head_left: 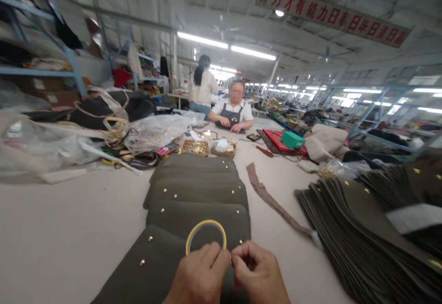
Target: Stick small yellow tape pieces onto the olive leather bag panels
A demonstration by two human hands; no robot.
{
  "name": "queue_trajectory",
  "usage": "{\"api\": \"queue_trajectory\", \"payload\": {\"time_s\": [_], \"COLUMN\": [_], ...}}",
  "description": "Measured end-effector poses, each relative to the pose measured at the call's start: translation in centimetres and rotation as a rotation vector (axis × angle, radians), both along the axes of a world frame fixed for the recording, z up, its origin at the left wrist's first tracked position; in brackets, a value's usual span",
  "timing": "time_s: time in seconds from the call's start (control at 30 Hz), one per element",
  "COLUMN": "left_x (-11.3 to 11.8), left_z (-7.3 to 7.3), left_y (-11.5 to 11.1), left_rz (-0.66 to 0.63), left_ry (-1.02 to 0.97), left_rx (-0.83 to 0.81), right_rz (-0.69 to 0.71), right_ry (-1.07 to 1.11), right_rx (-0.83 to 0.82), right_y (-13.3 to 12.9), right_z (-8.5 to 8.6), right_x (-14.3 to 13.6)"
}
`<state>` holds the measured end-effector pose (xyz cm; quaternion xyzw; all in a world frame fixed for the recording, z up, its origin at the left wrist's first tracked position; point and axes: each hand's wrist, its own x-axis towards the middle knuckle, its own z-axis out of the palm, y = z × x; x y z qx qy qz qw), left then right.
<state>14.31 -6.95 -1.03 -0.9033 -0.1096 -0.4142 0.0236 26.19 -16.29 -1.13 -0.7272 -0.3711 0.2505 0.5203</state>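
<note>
My left hand [202,274] is closed around the lower edge of a roll of yellow tape [206,223], which stands up as a ring above the fingers. Beside it, my right hand [258,271] is pinched, its fingertips nearly meeting the left ones. Whatever lies between those right fingertips is hidden. Both hands are over dark olive fabric pieces [203,189], laid overlapping in a row away from me. Small shiny metal studs [162,210] show along their left and right sides.
A thick stack of similar dark pieces [331,230] lies at right, near a brown strip [269,198]. Beyond the fabric stand boxes of gold hardware [195,147]. Plastic bags [155,131] and straps crowd the left. A green box [292,140] sits far right. A co-worker [233,111] faces me across the table.
</note>
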Motion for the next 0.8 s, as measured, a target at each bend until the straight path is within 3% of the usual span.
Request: {"api": "queue_trajectory", "payload": {"time_s": [0.13, 0.23, 0.33, 0.43, 0.53, 0.8], "left_x": [-0.2, -0.6, -0.7, -0.4, 0.2, 0.3], "left_z": [0.7, 0.7, -0.3, -1.6, -2.2, -2.2], "left_y": [-0.8, -1.0, -0.7, 0.0, 0.3, 0.0], "left_rz": [-0.104, -0.179, -0.124, -0.007, 0.015, -0.008], "left_ry": [-0.022, -0.052, 0.074, 0.352, 0.542, 0.628], "left_rx": [-0.197, -0.267, -0.278, -0.275, -0.279, -0.314], "right_rz": [-0.029, -0.135, -0.063, 0.033, 0.043, 0.114], "right_ry": [0.114, 0.331, 0.46, 0.356, 0.215, -0.202], "right_rx": [-0.034, -0.039, -0.1, -0.175, -0.226, -0.354], "right_y": [0.4, 0.6, 0.1, -0.3, 0.0, 1.4], "right_z": [1.0, -0.3, -1.5, -1.8, -1.8, -1.1], "right_x": [0.2, 2.2, 4.9, 6.6, 7.0, 6.6]}}
